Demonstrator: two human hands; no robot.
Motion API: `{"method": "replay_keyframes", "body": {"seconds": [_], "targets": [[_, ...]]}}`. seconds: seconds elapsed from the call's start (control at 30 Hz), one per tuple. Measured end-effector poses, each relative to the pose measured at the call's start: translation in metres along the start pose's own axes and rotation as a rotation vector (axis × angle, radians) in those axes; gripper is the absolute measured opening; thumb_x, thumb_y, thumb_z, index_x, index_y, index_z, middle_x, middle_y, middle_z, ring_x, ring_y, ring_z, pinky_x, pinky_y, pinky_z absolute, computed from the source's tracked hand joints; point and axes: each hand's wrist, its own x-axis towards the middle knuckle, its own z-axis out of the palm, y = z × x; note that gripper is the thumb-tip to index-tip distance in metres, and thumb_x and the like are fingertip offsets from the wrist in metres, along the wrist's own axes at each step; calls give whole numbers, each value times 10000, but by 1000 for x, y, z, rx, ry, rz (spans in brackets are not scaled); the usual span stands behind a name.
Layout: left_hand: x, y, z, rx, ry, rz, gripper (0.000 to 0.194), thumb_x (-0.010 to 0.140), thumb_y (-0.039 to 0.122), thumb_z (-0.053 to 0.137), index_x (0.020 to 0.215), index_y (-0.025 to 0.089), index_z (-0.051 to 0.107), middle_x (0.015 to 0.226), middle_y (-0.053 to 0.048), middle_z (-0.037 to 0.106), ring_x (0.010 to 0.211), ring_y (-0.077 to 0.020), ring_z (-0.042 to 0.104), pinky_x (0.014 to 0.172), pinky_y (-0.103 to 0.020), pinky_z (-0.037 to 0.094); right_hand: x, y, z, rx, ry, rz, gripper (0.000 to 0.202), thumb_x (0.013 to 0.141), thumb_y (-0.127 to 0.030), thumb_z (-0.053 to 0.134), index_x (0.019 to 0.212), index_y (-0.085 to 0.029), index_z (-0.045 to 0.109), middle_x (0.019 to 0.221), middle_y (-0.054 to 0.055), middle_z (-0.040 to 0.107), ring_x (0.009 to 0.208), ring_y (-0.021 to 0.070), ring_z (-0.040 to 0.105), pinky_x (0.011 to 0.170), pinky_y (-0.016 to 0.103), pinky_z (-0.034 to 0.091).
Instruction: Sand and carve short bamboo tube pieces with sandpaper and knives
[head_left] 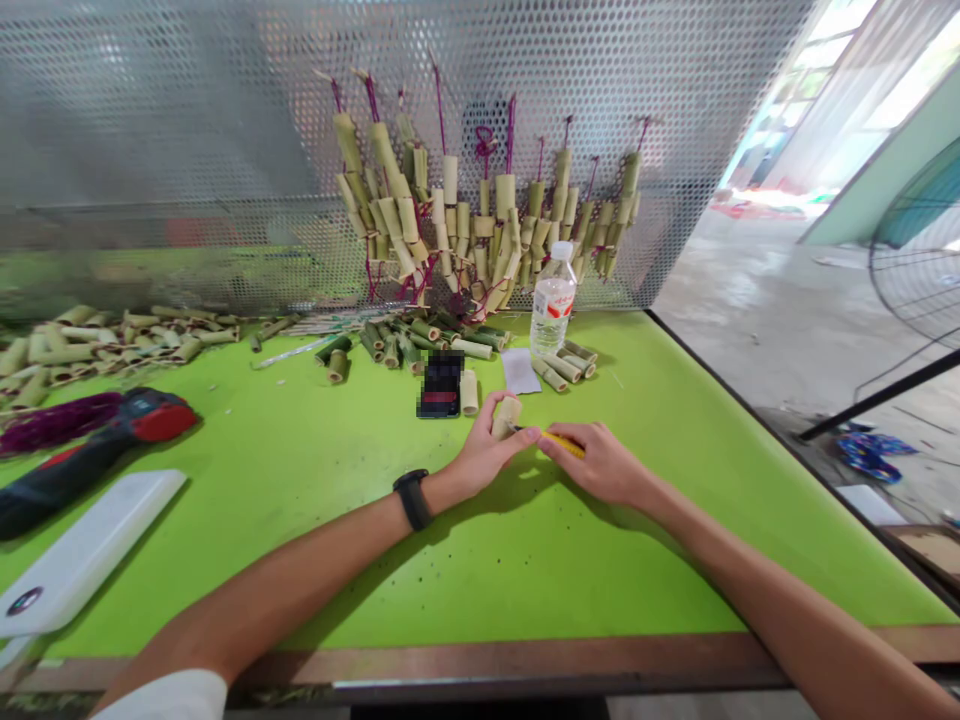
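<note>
My left hand (486,448), below a black wristband, is closed around a short pale bamboo tube (507,412). In my right hand (600,462) is a slim yellow craft knife (564,444), pointing left. Its tip meets the tube's near side close to my left thumb; whether it cuts in is too small to tell. Just beyond my left hand another short bamboo tube (469,393) stands upright beside a dark phone (439,384). A small piece of white paper (520,371) lies behind the held tube.
A water bottle (553,300) and loose bamboo pieces (567,366) stand behind my hands. Strung bamboo bundles (480,225) hang on the perforated metal panel (187,120). Leftward on the green table (300,560) are a bamboo pile (112,340), a power tool (105,440) and a white device (97,545).
</note>
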Motion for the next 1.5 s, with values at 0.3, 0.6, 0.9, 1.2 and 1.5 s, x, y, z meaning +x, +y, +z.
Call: {"method": "replay_keyframes", "body": {"seconds": [0.3,0.6,0.9,1.2,1.5], "targets": [[1,3,2,-1,20,-31,875,647,614,1020,1243,234,505,652,135,411,480,-47,328,445,-193,232,-1,-2,-1,8,-16,47,629,1064,-686,433,826,-175,712,683,34,638,576,153,485,569,307,368],[1,2,3,-72,0,-74,907,646,570,1031,1282,245,470,625,162,412,436,-37,314,427,-195,210,-5,-5,-3,-208,62,62,521,1071,-617,487,802,-222,694,608,22,643,492,144,472,542,304,325],[0,2,1,-75,-41,-22,809,693,517,1014,1239,257,477,673,144,418,456,-38,360,426,-182,249,-4,-4,-5,-120,-1,13,520,1069,-613,463,775,-211,613,606,-13,549,526,131,450,574,301,331],[-1,1,-1,-88,-36,-41,875,695,505,1016,1333,240,480,662,145,390,468,-48,377,437,-183,252,-2,-3,-5,-50,-34,2,611,1070,-700,439,787,-195,634,637,1,570,550,136,458,569,301,338],[0,2,3,-128,-7,-87,913,598,505,1067,1263,252,494,627,160,399,434,-35,331,417,-187,222,-4,-4,-3,-164,27,33,546,1080,-634,453,796,-211,651,615,4,592,526,138,468,576,303,337]]}}
